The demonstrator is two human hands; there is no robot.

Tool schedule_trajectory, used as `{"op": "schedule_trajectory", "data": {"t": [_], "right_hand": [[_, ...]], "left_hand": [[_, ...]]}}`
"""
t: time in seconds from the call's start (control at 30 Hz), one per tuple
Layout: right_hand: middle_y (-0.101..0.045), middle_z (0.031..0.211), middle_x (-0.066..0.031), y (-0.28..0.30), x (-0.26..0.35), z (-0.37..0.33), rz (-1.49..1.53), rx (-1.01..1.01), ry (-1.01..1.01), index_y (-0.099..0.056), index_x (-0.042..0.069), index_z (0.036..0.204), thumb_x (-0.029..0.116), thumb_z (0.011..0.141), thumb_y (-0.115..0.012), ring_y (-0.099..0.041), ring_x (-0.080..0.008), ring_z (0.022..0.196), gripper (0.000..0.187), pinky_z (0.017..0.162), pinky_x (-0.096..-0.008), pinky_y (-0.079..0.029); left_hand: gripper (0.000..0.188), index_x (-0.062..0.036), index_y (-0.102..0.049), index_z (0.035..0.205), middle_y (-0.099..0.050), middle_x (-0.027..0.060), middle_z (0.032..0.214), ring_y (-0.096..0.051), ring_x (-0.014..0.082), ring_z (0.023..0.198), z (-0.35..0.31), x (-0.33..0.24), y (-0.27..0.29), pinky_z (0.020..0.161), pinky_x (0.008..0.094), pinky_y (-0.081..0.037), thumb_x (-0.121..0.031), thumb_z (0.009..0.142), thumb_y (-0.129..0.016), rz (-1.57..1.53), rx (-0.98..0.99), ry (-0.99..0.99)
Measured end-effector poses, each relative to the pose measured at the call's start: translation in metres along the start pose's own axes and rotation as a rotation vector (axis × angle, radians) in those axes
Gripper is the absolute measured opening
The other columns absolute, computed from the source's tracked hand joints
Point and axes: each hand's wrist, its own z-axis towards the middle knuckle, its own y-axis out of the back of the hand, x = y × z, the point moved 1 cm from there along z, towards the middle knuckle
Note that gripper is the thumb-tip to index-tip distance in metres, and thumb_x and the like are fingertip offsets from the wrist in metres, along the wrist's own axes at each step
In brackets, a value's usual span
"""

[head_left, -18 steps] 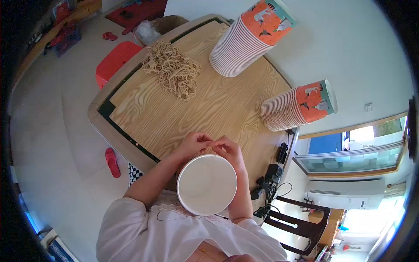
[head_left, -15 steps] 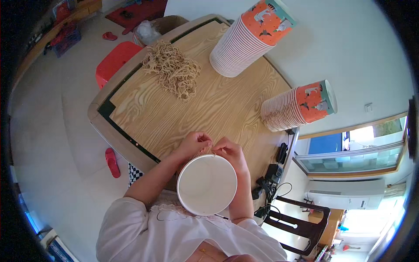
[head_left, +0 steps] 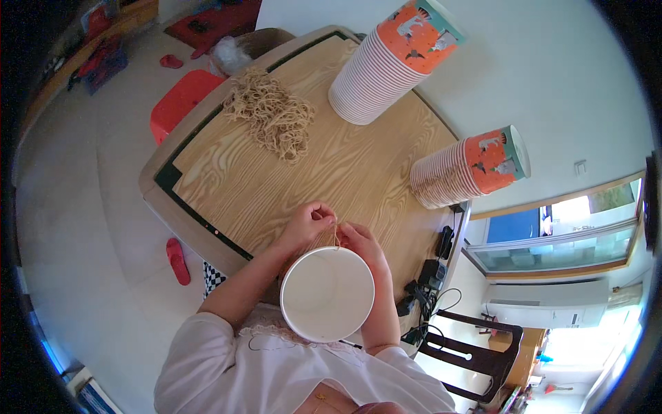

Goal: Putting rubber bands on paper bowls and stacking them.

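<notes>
A white-lined paper bucket (head_left: 327,297) rests mouth up against my body at the table's near edge. At its far rim a thin tan string (head_left: 336,235) rises between my hands. My left hand (head_left: 309,225) is closed, with thumb and fingertips pinching the string just beyond the rim. My right hand (head_left: 361,244) is closed as well, its fingers pinched at the string beside the rim; its fingertips are partly hidden. Farther off on the wooden table (head_left: 331,162) lies a loose pile of tan strings (head_left: 272,114).
Two stacks of paper buckets, a tall stack (head_left: 386,69) and a shorter stack (head_left: 458,169), lie tilted in view at the table's far right. Black adapters and cables (head_left: 427,283) sit on the right, near a dark chair (head_left: 476,352). A red stool (head_left: 181,103) stands left.
My left hand has risen slightly away from the rim, and a length of string now shows between my hands. My right hand has shifted slightly. The bucket stays nearly in place.
</notes>
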Motion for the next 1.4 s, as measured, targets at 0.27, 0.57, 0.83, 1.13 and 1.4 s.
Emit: {"op": "schedule_trajectory", "data": {"t": [0.27, 0.57, 0.83, 1.13, 1.4], "right_hand": [[-0.057, 0.072, -0.0042, -0.002, -0.004, 0.010, 0.462, 0.117, -0.157, -0.059, 0.005, 0.086, 0.023, 0.089, -0.054, -0.054, -0.0150, 0.063, 0.019, 0.057, -0.0251, -0.046], [-0.060, 0.072, -0.0051, -0.007, 0.010, -0.006, 0.321, 0.185, -0.221, -0.059, 0.001, 0.083, 0.017, 0.085, -0.061, -0.058, -0.0147, 0.063, 0.015, 0.057, -0.0269, -0.048], [-0.063, 0.081, -0.0065, -0.004, 0.019, -0.017, 0.066, 0.313, -0.193, -0.061, -0.001, 0.086, 0.014, 0.087, -0.058, -0.061, -0.0126, 0.072, 0.016, 0.063, -0.0247, -0.050], [-0.062, 0.084, -0.0042, -0.002, 0.026, -0.020, -0.170, 0.312, -0.033, -0.062, -0.002, 0.092, 0.012, 0.089, -0.055, -0.058, -0.0105, 0.075, 0.015, 0.065, -0.0234, -0.048], [-0.056, 0.090, -0.0033, 0.006, 0.012, -0.012, -0.211, 0.217, 0.345, -0.061, 0.000, 0.093, -0.006, 0.080, -0.060, -0.054, -0.0102, 0.079, 0.014, 0.070, -0.0227, -0.044]], "left_hand": [[0.010, -0.0042, -0.065, 0.084, -0.066, 0.0038, 0.074, -0.059, 0.0099, 0.067, 0.013, -0.007, 0.000, 0.062, 0.0254, -0.047, -0.011, 0.076, -0.068, 0.067, 0.040, 0.020], [0.010, -0.0053, -0.065, 0.082, -0.064, 0.0029, 0.072, -0.056, 0.0093, 0.061, 0.014, -0.013, 0.005, 0.060, 0.0257, -0.047, -0.011, 0.074, -0.068, 0.140, -0.016, 0.025], [0.009, -0.0049, -0.063, 0.078, -0.062, 0.0061, 0.071, -0.056, 0.0138, 0.059, 0.014, -0.012, 0.014, 0.056, 0.0289, -0.046, -0.011, 0.072, -0.068, 0.317, -0.111, -0.071], [0.008, -0.0053, -0.061, 0.073, -0.059, 0.0086, 0.071, -0.058, 0.0215, 0.061, 0.010, -0.025, 0.019, 0.056, 0.0335, -0.046, -0.009, 0.071, -0.067, 0.501, -0.126, -0.134], [0.008, -0.0077, -0.058, 0.071, -0.059, 0.0078, 0.071, -0.059, 0.0255, 0.065, 0.010, -0.020, 0.011, 0.058, 0.0374, -0.047, -0.012, 0.072, -0.065, 0.648, -0.144, -0.202]]}}
